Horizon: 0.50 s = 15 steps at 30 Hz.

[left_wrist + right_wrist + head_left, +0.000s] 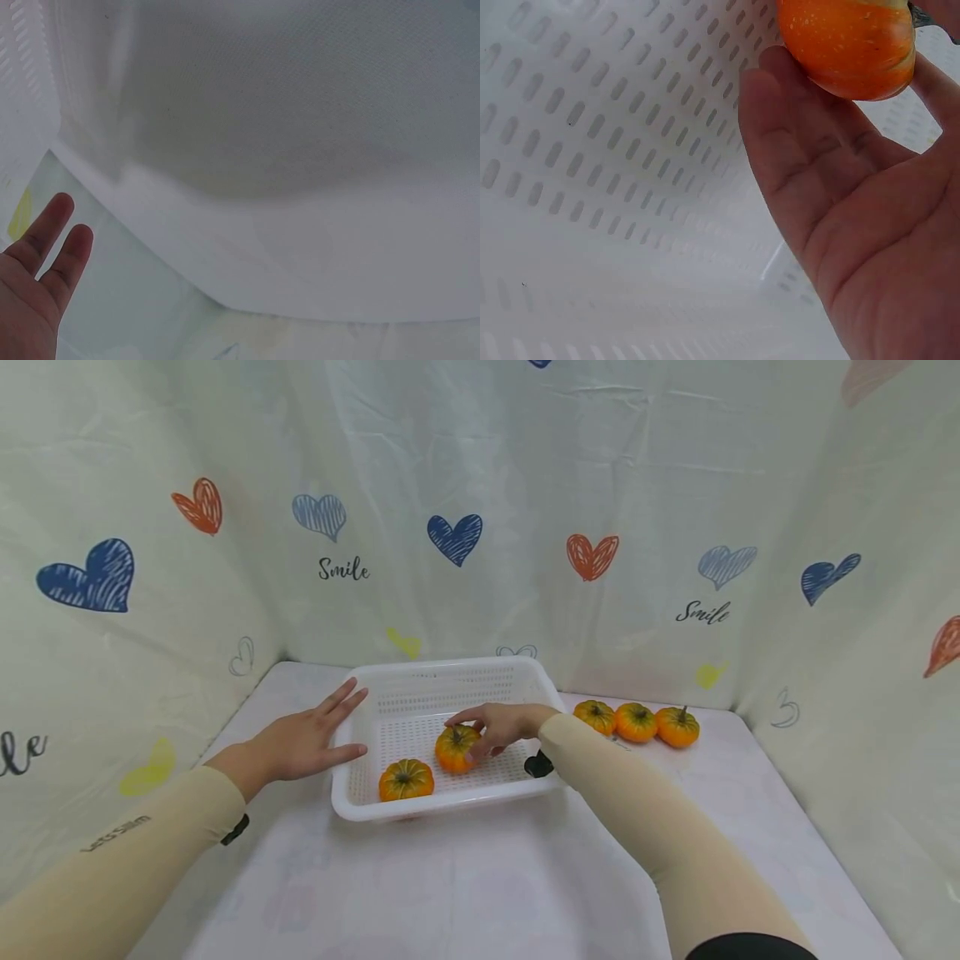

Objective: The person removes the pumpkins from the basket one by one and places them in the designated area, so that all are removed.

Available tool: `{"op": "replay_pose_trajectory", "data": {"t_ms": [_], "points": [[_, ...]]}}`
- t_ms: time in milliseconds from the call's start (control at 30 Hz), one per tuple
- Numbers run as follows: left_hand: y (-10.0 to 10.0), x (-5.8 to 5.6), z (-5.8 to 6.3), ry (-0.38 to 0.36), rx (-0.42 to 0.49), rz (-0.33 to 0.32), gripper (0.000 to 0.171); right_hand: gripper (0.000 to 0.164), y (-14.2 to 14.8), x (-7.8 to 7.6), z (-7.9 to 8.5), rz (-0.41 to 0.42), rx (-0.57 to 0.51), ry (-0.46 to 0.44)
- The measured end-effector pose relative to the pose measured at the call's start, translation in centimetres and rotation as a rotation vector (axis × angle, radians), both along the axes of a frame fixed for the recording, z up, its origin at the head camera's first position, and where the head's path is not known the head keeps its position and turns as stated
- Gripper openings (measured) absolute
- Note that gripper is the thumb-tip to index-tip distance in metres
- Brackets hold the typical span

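Observation:
A white plastic basket [465,800] with slotted walls stands on the table. Inside it, my right hand [506,727] holds a small orange pumpkin [453,750] between thumb and fingers. The right wrist view shows this pumpkin's glossy orange skin [847,52] against my fingertips, low inside the basket. A second small pumpkin [406,779] sits near the basket's front left corner. My left hand [303,743] is at the basket's left rim with fingers spread and nothing in its grasp. Two of its fingers stretch out straight in the left wrist view.
Three more small pumpkins [636,722] stand in a row on the white table [450,885], right of the basket near the back edge. A pale curtain [525,468] printed with hearts hangs behind the table and along both sides.

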<state>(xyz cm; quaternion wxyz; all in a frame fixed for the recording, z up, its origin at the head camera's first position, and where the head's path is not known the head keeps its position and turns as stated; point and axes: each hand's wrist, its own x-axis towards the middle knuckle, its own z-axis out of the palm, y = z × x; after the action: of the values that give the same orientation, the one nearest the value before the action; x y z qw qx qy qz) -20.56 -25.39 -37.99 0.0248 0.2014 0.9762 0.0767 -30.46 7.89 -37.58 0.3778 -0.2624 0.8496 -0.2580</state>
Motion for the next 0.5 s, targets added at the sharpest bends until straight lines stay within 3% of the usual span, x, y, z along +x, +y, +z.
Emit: {"op": "replay_pose_trajectory", "data": {"t_ms": [500], "points": [[0.0, 0.1, 0.2, 0.0, 0.018, -0.01, 0.089, 0.07, 0.8, -0.3, 1.2, -0.036, -0.08, 0.016]]}}
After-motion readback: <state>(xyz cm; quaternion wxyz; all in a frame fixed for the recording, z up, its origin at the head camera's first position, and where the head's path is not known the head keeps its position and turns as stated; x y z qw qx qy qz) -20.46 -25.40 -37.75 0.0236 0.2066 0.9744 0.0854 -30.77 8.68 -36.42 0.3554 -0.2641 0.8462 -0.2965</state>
